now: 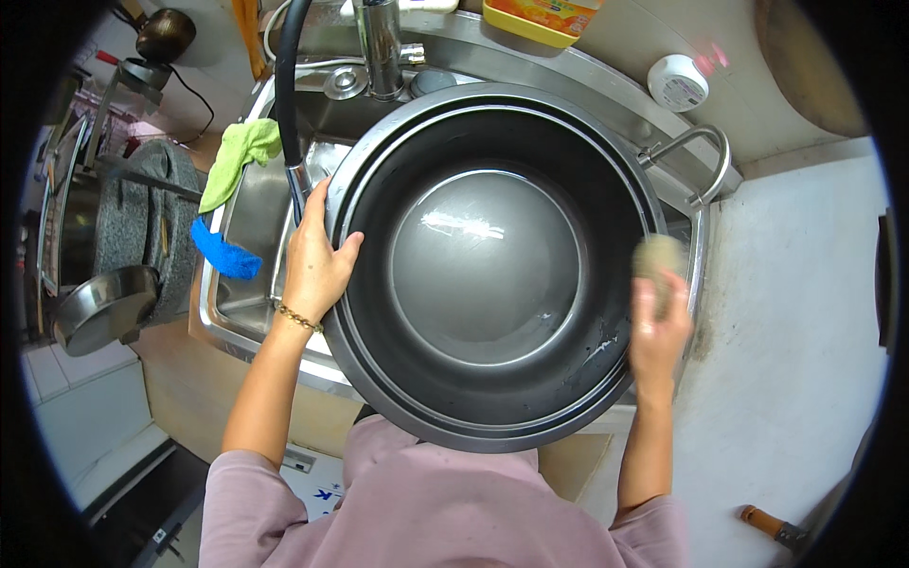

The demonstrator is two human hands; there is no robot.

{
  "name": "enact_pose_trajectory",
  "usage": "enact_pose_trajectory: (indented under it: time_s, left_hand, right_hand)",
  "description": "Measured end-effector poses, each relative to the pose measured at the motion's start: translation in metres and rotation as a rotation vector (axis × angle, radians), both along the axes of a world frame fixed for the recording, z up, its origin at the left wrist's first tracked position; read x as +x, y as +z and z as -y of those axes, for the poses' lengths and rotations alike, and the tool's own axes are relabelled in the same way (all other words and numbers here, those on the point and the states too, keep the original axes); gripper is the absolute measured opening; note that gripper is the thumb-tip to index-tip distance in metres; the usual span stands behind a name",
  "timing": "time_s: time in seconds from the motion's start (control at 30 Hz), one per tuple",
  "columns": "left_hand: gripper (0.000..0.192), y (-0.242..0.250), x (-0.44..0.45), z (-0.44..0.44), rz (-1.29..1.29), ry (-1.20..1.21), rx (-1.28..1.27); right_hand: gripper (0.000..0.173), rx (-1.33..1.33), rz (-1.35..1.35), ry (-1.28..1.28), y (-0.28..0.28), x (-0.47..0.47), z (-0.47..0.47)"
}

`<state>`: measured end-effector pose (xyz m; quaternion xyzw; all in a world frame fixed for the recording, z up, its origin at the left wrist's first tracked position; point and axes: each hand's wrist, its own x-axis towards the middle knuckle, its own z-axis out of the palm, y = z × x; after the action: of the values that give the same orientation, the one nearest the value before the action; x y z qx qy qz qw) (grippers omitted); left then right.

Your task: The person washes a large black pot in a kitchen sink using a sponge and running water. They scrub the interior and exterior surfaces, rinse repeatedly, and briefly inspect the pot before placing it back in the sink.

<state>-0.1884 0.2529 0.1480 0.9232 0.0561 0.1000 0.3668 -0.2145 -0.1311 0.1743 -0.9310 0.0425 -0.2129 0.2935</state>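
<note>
A large round dark-grey pot, its inside wet in places, rests over a stainless steel sink. My left hand grips the pot's rim at the left, thumb over the inner edge and fingers outside. At the right rim my right hand holds a beige scrubbing pad or sponge, blurred, against the rim. Just left of the pot hangs a black faucet hose with a metal end. Behind the pot stands the chrome faucet body.
Green and blue cloths lie over the sink's left edge. A white pump bottle and a yellow container stand behind. A curved metal pipe rises at the right. Pans crowd the left; a wooden handle shows lower right.
</note>
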Motion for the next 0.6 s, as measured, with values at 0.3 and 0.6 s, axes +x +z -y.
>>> enact_pose_trajectory:
  time_s: [0.3,0.6]
  left_hand:
    - [0.068,0.009,0.002,0.005,0.057,0.021,-0.059]
    - [0.068,0.015,0.007,0.012,-0.075,0.037,-0.202]
  right_hand:
    - [0.008,-0.685,-0.547,0.694,-0.073,0.056,-0.110]
    - [0.005,-0.406,-0.385,1.043,-0.085,0.024,-0.165]
